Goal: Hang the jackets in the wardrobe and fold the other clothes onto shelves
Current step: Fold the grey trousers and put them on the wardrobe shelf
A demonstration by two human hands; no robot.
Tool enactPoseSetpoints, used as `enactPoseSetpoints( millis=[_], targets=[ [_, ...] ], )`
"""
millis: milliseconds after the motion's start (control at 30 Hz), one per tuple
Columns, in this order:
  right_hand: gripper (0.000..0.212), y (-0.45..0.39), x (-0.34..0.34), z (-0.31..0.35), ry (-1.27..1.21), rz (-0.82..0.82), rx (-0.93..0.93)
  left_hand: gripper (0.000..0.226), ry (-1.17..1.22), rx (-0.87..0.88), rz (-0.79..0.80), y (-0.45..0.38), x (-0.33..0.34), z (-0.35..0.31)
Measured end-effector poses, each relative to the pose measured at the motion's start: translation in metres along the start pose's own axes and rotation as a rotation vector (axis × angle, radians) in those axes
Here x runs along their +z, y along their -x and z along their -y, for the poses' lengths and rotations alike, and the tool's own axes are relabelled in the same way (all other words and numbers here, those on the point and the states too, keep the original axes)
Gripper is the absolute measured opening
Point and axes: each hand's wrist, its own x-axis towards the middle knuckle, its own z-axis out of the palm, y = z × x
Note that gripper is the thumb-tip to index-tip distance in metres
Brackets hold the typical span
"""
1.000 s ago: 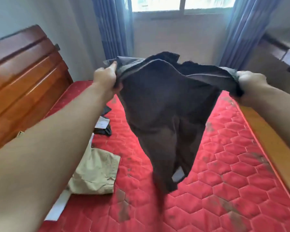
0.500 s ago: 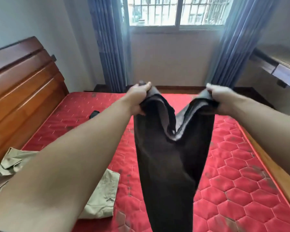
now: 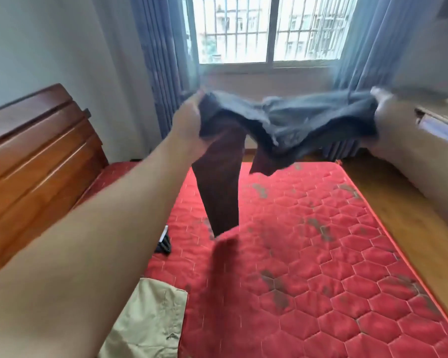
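Note:
I hold a pair of dark brown trousers (image 3: pixel 290 125) up in the air over the red quilted mattress (image 3: pixel 308 267). My left hand (image 3: pixel 186 122) grips one end of the waistband and my right hand (image 3: pixel 383 104) grips the other, stretched wide apart. The grey inside of the waist shows. One leg hangs down towards the mattress; the other flaps up and is blurred. A khaki garment (image 3: pixel 150 324) lies on the mattress at the lower left, partly behind my left forearm.
A wooden headboard (image 3: pixel 36 161) stands at the left. A small dark item (image 3: pixel 164 244) lies on the mattress beside my arm. Blue curtains (image 3: pixel 158 60) frame a barred window ahead. Wooden floor and a desk (image 3: pixel 440 120) are at the right.
My hands have risen and spread wide apart, pulling the waistband taut. The trousers' legs have swung up off the mattress. The view has tilted upward.

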Motion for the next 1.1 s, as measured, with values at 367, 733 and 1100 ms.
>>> enactPoseSetpoints(
  millis=[367,733,1100],
  targets=[
    [0.032,0.126,-0.158,-0.308,0.739,-0.07,0.471,0.023,-0.521,-0.531,-0.288,0.106,-0.193,0.287],
    [0.037,0.286,-0.302,-0.452,1.126,0.124,0.728,0.009,-0.764,-0.906,-0.198,0.294,-0.27,0.461],
    [0.023,0.376,-0.348,-0.453,1.303,0.116,0.858,0.016,-0.928,-0.988,-0.295,0.383,-0.306,0.473]
  ],
)
